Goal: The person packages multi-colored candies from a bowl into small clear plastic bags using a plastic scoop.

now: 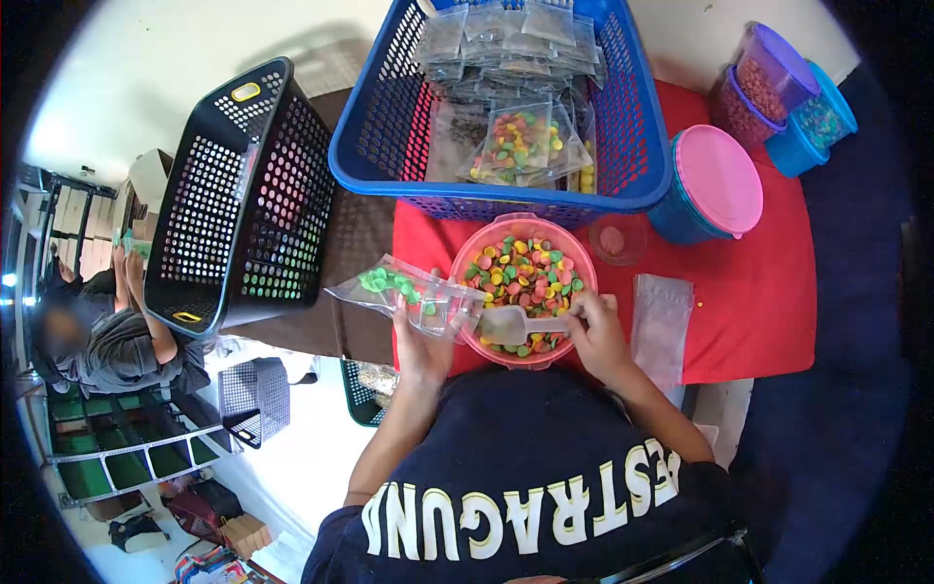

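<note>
My left hand (424,348) grips a clear plastic bag (443,310) with a few green candies (389,283) in its far end. My right hand (599,339) is closed on the handle of a translucent scoop (506,326). The scoop's head lies at the bag's near end, over the left part of a pink bowl (530,362). Small button-shaped candies (525,268) in red, yellow, green and brown fill this bowl. Right of my right hand, a stack of flat clear bags (662,326) rests on the red tablecloth (749,331).
Beyond the bowl stands a blue basket (506,200) of filled packets (520,141). A black basket (277,209) is at the left. A pink-lidded tub (718,180), a small round dish (617,239) and stacked containers (769,88) stand at the right. Another person (126,346) works far left.
</note>
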Motion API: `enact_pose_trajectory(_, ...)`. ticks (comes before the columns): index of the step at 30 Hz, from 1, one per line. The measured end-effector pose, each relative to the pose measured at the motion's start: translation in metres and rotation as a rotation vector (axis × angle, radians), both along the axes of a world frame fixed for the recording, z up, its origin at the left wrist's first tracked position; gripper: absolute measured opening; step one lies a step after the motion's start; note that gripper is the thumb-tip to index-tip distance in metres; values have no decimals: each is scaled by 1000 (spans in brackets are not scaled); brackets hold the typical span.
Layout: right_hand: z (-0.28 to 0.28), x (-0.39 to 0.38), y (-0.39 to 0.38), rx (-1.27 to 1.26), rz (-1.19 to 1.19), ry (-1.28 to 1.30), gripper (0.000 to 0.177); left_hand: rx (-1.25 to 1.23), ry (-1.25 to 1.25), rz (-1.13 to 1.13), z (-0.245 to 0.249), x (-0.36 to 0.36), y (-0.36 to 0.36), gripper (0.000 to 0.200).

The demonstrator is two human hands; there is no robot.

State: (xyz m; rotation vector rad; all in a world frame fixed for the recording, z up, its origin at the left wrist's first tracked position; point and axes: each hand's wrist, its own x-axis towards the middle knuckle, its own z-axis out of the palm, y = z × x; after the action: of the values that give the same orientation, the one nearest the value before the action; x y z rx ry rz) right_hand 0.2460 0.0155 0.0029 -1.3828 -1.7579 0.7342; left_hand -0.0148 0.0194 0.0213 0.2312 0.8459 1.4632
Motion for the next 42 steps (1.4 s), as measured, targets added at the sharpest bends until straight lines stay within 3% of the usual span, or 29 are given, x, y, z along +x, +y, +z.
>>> enact_pose_trajectory(12,-4,-1,-1,-21,-80,60,17,1,3,-1,-3,-2,0,78)
enact_pose_trajectory(14,4,1,1,75,-23,-108,16,-3,5,1,-6,-4,0,77)
enact_pose_trajectory(16,7,-2,0,83,4,-109,16,4,2,3,-7,-4,0,63)
enact_pose_trajectory(23,2,-3,0,-43,-66,121,16,-10,3,28,-4,-1,0,61)
enact_pose_trajectory(26,0,5,3,-26,-112,42,16,10,6,2,-11,-5,-1,60)
enact_pose_trajectory(30,23,21,12,365,-24,-273,17,22,5,-1,-11,-5,0,60)
enact_pose_trajectory(38,53,17,9,408,32,-327,17,-1,13,12,-1,-1,-1,62)
enact_pose_trajectory(40,48,11,8,400,59,-206,17,17,-6,-6,-3,-2,0,75)
enact_pose_trajectory(42,45,2,6,401,66,-213,16,13,-6,4,-2,-1,0,69)
